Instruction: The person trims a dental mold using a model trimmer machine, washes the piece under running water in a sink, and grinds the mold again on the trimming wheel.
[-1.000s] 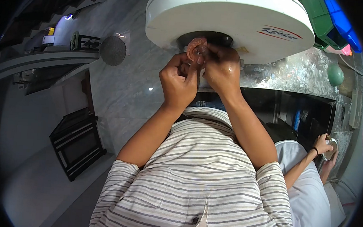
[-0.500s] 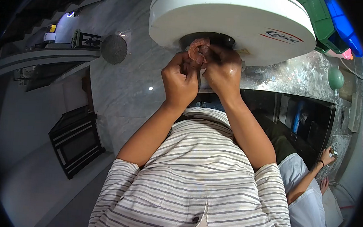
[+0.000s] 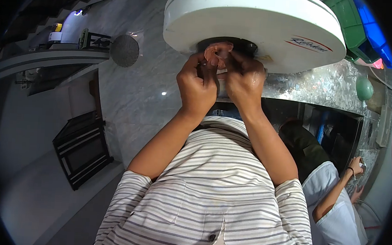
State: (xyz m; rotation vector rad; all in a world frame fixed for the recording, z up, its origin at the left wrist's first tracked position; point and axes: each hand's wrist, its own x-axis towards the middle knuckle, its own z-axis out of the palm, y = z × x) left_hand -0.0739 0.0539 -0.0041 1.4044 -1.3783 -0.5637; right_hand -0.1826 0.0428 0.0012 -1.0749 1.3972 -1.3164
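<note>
A pink, horseshoe-shaped denture base (image 3: 216, 52) is held up between both hands at the dark opening of a white rounded machine (image 3: 237, 30). My left hand (image 3: 197, 84) pinches its left and lower edge, fingers curled. From the other side, my right hand (image 3: 244, 80) grips the right edge with closed fingers. Both hands nearly meet below the piece, and the fingers hide part of it. The inside of the opening is dark, so I cannot tell whether the denture base touches anything there.
Green (image 3: 345, 24) and blue bins (image 3: 376, 30) stand at the upper right. A green ball-like object (image 3: 364, 89) sits on the stained metal worktop (image 3: 315, 87). At the lower right, another person's hand (image 3: 356, 166) holds a small object. A round grey stool (image 3: 124, 50) is at left.
The denture base has turned slightly in my fingers, and my right hand has shifted a little. The other person's hand and sleeve at the lower right have moved slightly.
</note>
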